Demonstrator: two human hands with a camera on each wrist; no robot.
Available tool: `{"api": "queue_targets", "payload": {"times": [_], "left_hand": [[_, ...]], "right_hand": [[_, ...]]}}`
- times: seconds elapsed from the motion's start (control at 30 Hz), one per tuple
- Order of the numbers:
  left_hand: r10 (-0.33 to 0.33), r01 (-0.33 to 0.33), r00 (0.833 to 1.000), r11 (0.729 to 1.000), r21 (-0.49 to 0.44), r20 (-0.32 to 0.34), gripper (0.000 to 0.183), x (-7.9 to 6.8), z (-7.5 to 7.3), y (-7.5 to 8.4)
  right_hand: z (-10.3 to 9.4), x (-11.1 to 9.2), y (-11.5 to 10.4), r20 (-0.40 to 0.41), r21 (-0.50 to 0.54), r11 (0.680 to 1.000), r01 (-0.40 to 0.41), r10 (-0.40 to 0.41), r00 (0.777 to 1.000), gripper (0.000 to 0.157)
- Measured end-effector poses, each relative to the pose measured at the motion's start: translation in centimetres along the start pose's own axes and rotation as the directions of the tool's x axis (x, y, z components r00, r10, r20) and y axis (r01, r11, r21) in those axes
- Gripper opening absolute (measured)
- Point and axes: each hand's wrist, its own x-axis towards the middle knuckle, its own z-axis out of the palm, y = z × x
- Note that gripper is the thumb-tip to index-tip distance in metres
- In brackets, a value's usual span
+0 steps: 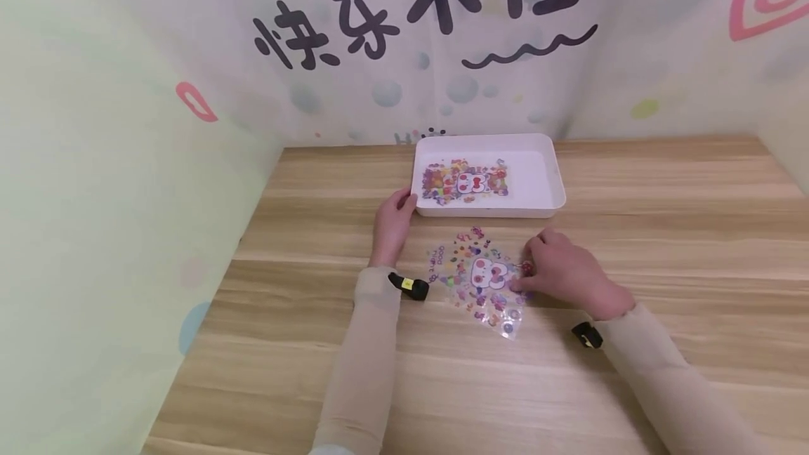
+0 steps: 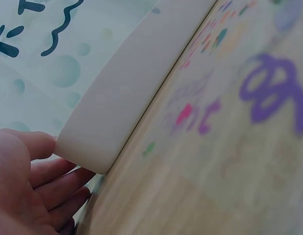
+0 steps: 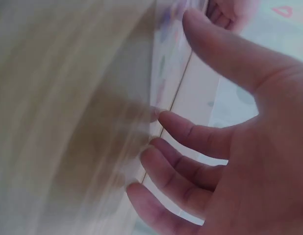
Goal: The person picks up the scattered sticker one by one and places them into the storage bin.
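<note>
A wooden table (image 1: 689,244) spans the lower frame; a white tray (image 1: 534,181), upper centre, holds a sticker sheet (image 1: 465,182). A clear sheet (image 1: 478,279) lies at centre. The right hand (image 1: 565,269), fingers spread, touches its right edge; the left hand (image 1: 393,220) pinches the tray's lower-left corner. Narrow wood separates tray and clear sheet.

The tray (image 1: 531,181) beside the left fingers (image 2: 65,188) seems smooth plastic, the sheet (image 1: 483,276) near the right fingers (image 3: 164,174) glossy plastic, the table (image 1: 303,244) under them grained wood.
</note>
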Motion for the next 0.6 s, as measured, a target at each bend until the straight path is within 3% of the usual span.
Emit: {"api": "queue_targets", "payload": {"times": [0.2, 0.43, 0.6], "left_hand": [[0.005, -0.005, 1.000, 1.000, 0.004, -0.007, 0.041, 0.02, 0.04, -0.03], [0.008, -0.008, 1.000, 1.000, 0.010, -0.005, 0.042, -0.03, 0.03, -0.07], [0.004, -0.004, 1.000, 1.000, 0.012, -0.001, 0.043, -0.03, 0.09, -0.13]], "right_hand": [[0.12, -0.11, -0.14, -0.019, -0.016, 1.000, 0.020, -0.020, 1.000, 0.055], [0.19, 0.02, 0.04, -0.025, -0.014, 1.000, 0.019, -0.020, 0.999, 0.061], [0.16, 0.25, 0.20, 0.014, 0.057, 0.998, 0.018, -0.019, 1.000, 0.060]]}}
